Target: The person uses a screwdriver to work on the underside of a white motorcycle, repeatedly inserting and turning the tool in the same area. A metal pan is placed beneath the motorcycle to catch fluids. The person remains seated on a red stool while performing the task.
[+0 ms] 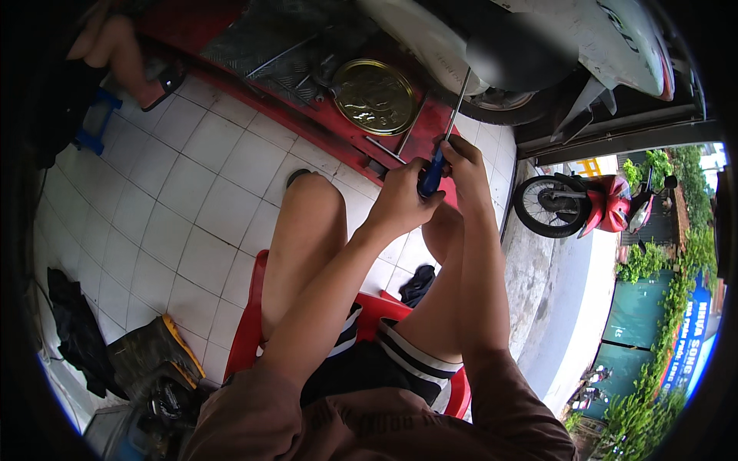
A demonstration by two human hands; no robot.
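Note:
A long screwdriver [433, 175] with a blue handle points up and away from me, its thin metal shaft reaching the white scooter [421, 40]. My left hand [400, 200] is closed around the lower end of the handle. Higher up, the fingers of my right hand [467, 167] pinch the tool where handle and shaft meet. Whether the tip touches the scooter, I cannot tell. Below the hands are my bare knees. On the red platform [265, 104], left of the screwdriver, lies a round gold-coloured tray [374, 98].
Metal rods and wrenches [311, 86] lie beside the tray. I sit on a red plastic chair [257, 307] over white tiles. Another person's leg [127, 58] and a blue stool [98, 123] are at far left. A red motorbike [607, 206] stands outside, right.

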